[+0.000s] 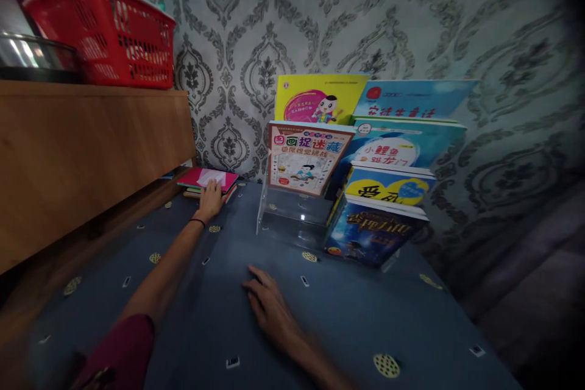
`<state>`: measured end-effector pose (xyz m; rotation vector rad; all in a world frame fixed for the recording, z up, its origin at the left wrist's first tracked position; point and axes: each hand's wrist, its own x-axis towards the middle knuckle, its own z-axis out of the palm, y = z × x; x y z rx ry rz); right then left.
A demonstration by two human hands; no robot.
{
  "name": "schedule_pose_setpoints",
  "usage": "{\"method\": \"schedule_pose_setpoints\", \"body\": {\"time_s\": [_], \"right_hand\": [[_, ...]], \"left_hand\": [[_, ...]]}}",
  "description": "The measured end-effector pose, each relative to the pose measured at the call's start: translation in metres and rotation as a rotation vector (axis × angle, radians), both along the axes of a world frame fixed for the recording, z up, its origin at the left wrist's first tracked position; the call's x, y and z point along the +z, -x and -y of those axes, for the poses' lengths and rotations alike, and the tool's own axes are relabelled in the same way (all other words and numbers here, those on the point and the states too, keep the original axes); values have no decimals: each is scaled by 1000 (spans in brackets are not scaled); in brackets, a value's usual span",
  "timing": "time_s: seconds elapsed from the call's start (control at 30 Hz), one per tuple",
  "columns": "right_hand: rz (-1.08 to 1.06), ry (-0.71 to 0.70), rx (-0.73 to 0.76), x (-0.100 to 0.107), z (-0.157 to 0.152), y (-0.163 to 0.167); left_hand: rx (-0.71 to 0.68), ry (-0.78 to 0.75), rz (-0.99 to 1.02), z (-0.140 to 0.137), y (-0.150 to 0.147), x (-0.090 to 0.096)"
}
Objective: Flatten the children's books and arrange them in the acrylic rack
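My left hand (211,200) reaches to a small stack of books at the far left. Its fingers lie stretched over the top pink book (189,178), with the thumb near the front edge. A pale patch shows on that cover. My right hand (269,304) holds nothing, fingers apart, low over the dark blue patterned cloth (219,292). Beyond it stands a clear tiered book rack (292,219). On the rack's left side are a yellow book (315,97) and a brown-bordered picture book (301,161). Several more stand on its right, with a dark blue book (370,234) in front.
A wooden cabinet (91,152) runs along the left side, bearing a red plastic basket (100,30) and a metal basin (34,55). Grey patterned wallpaper (228,30) covers the wall behind the rack. A dark draped fabric (534,280) hangs at the right.
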<state>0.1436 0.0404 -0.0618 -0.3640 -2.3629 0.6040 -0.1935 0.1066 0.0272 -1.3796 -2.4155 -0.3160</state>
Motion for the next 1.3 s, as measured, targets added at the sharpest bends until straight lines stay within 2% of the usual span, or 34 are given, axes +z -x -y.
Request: {"method": "schedule_pose_setpoints", "body": {"time_s": [0.3,0.5,0.63,0.8,0.93,1.1,1.3], "right_hand": [[-105,-147,29,-8,-5,-2],[-114,-150,35,-5,-4,-3],[-57,-109,51,1,-3,-4],[20,-41,39,7,-1,-3],[26,-14,44,8,-1,-2],[64,60,33,10,-2,1],[-28,109,3,26,6,3]], "left_hand": [[-30,66,-18,-4,3,15],[-69,108,-49,2,-1,24],[-116,131,-89,17,-4,26],[-193,165,-156,54,-15,18],[-274,209,-189,96,-35,2],[-355,284,-207,152,-72,-19],[-444,305,-214,200,-130,-27]]}}
